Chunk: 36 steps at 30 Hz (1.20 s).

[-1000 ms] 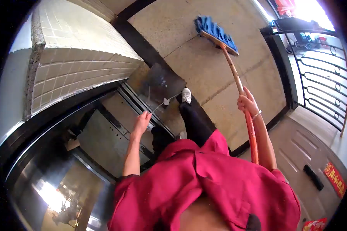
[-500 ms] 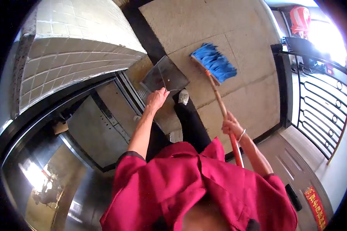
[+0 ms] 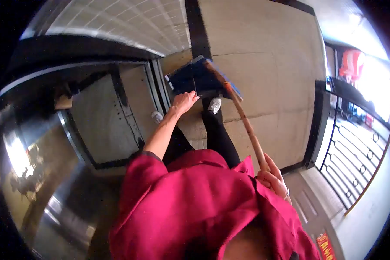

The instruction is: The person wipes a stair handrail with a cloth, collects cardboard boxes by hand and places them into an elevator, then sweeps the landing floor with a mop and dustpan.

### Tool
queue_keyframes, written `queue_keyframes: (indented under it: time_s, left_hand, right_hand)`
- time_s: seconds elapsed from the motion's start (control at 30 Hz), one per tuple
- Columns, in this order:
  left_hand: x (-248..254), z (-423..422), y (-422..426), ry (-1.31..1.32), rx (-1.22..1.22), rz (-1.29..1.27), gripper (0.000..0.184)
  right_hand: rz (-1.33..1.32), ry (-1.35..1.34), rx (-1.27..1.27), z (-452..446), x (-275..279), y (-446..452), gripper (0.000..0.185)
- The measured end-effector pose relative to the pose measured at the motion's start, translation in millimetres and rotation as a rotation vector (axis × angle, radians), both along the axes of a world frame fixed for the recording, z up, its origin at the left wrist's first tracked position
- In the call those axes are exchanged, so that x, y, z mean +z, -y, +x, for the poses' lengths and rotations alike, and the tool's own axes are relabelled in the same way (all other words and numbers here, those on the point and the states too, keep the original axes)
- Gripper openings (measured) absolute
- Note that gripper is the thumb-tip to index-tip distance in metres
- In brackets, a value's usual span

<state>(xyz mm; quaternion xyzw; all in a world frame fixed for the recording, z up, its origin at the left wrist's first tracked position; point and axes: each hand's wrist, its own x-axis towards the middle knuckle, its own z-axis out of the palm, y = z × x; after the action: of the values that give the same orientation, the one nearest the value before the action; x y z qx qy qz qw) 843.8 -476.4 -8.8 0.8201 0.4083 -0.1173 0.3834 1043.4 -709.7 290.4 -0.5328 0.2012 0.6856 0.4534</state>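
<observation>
My left hand [image 3: 184,102] is closed on the thin wire handle of a dustpan [image 3: 209,93], which lies on the floor just beyond my feet. A broom [image 3: 246,123] with a wooden handle is in my right hand [image 3: 273,177], fingers wrapped round the shaft. Its blue bristles [image 3: 184,78] lie over the dustpan and point left, hiding most of the pan. Whether anything is in the pan cannot be seen.
My shoe [image 3: 214,105] stands close to the dustpan. A door track [image 3: 158,89] runs along the left, below a tiled wall [image 3: 130,21]. On the right are a dark floor border [image 3: 315,125] and a metal railing [image 3: 355,156].
The broom head has swept left from the open floor onto the dustpan. My right hand has drawn back toward my body. My left hand keeps the wire handle; the view has turned slightly.
</observation>
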Motion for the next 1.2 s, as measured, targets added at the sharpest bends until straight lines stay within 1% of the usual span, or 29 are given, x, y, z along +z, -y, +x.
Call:
queue_keyframes:
  time_s: [0.07, 0.1, 0.13, 0.17, 0.2, 0.27, 0.3, 0.33, 0.37, 0.43, 0.47, 0.5, 0.53, 0.6, 0.63, 0.67, 0.73, 0.8, 0.83, 0.87, 0.9, 0.93, 0.97, 1.0, 1.03, 1.07, 1.13, 1.17, 1.2]
  left_hand:
    - [13.6, -26.3, -3.1, 0.037, 0.033, 0.008, 0.027]
    - [2.7, -44.0, -2.6, 0.031, 0.036, 0.003, 0.027]
    - [11.2, -56.7, -3.8, 0.015, 0.081, 0.009, 0.027]
    - [10.5, -73.3, -4.5, 0.058, 0.115, 0.022, 0.028]
    - [13.9, -88.5, -6.3, 0.101, 0.149, 0.036, 0.028]
    - [21.9, -120.6, -6.9, 0.081, 0.248, 0.032, 0.027]
    - [19.8, -138.8, -8.1, 0.120, 0.294, 0.056, 0.026]
    - [17.6, -158.8, -6.1, 0.162, 0.338, 0.083, 0.026]
    - [27.2, -175.5, -5.2, 0.190, 0.370, 0.103, 0.025]
    - [47.4, -208.0, -2.4, 0.232, 0.428, 0.138, 0.023]
    - [58.5, -226.1, -0.6, 0.094, 0.413, 0.082, 0.023]
    - [71.8, -241.1, 2.9, 0.061, 0.442, 0.072, 0.023]
    - [81.6, -254.6, 7.5, 0.026, 0.475, 0.068, 0.022]
    - [87.4, -287.2, 17.3, 0.043, 0.544, 0.091, 0.022]
    - [89.9, -299.5, 20.6, 0.061, 0.579, 0.096, 0.022]
    - [90.9, -310.1, 24.0, 0.048, 0.597, 0.092, 0.022]
    - [91.7, -338.2, 31.8, 0.020, 0.656, 0.168, 0.021]
    - [92.8, -356.5, 31.8, 0.001, 0.725, 0.243, 0.021]
    - [93.1, -367.3, 30.0, -0.059, 0.745, 0.249, 0.022]
    - [92.5, -374.8, 28.6, -0.117, 0.761, 0.252, 0.023]
    - [87.5, -386.9, 27.3, -0.119, 0.785, 0.269, 0.023]
    - [78.8, -405.3, 26.8, -0.180, 0.800, 0.241, 0.024]
    - [72.9, -423.4, 27.5, -0.240, 0.813, 0.212, 0.025]
    - [69.3, -441.5, 30.5, -0.240, 0.833, 0.227, 0.025]
    - [66.8, -455.6, 36.2, -0.186, 0.924, 0.290, 0.026]
    - [72.9, -461.4, 36.2, -0.132, 1.011, 0.354, 0.028]
    - [75.7, -482.1, 33.1, -0.140, 1.049, 0.361, 0.032]
    - [70.4, -493.0, 31.3, -0.126, 1.046, 0.415, 0.034]
    - [64.4, -503.4, 28.1, -0.112, 1.041, 0.467, 0.035]
  right_hand:
    - [0.031, 0.017, 0.018, -8.9, 14.4, -0.3, 0.059]
    - [0.001, 0.067, -0.032, -13.9, 22.4, 1.5, 0.058]
    - [-0.028, 0.122, -0.087, -17.9, 28.2, 3.2, 0.058]
    - [-0.030, 0.163, -0.064, -21.1, 29.9, 3.8, 0.058]
    - [-0.028, 0.166, -0.044, -23.4, 28.6, 2.8, 0.058]
    - [0.001, 0.202, -0.086, -28.3, 20.5, 2.5, 0.058]
    - [0.021, 0.167, -0.099, -24.1, 10.6, 0.4, 0.057]
    - [-0.002, 0.169, -0.038, -18.0, -5.3, 2.6, 0.052]
    - [-0.026, 0.170, 0.023, -9.7, -26.7, 4.0, 0.048]
    - [-0.045, 0.266, 0.207, 8.7, -83.5, 2.9, 0.026]
    - [-0.022, 0.189, 0.206, 21.8, -123.5, -2.3, 0.017]
    - [0.003, 0.110, 0.211, 30.3, -157.9, -8.8, 0.011]
    - [0.010, 0.105, 0.237, 32.4, -180.6, -12.3, 0.011]
    - [-0.168, -0.005, 0.173, 29.9, -214.9, -31.0, 0.010]
    - [-0.168, -0.015, 0.197, 20.6, -215.2, -44.7, 0.010]
    - [-0.150, -0.025, 0.277, 7.1, -212.9, -53.0, 0.010]
    - [-0.128, -0.044, 0.384, -25.5, -221.3, -63.9, 0.010]
    - [-0.251, -0.161, 0.370, -43.4, -246.3, -77.9, 0.011]
    - [-0.228, -0.237, 0.362, -62.7, -243.3, -92.8, 0.011]
    - [-0.036, -0.147, 0.558, -78.8, -244.3, -102.2, 0.010]
    - [-0.021, -0.200, 0.550, -95.0, -252.2, -106.4, 0.009]
    - [-0.009, -0.253, 0.538, -110.9, -260.1, -109.9, 0.009]
    - [0.005, -0.254, 0.558, -129.1, -256.7, -119.8, 0.009]
    - [0.015, -0.351, 0.549, -145.4, -250.2, -131.5, 0.008]
    - [0.021, -0.450, 0.539, -156.2, -240.1, -142.2, 0.009]
    - [0.031, -0.453, 0.558, -165.1, -228.3, -150.5, 0.009]
    - [0.004, -0.572, 0.399, -183.0, -201.3, -161.0, 0.014]
    - [0.014, -0.467, 0.495, -183.1, -191.0, -163.6, 0.019]
    - [0.016, -0.468, 0.508, -178.0, -189.7, -161.0, 0.019]
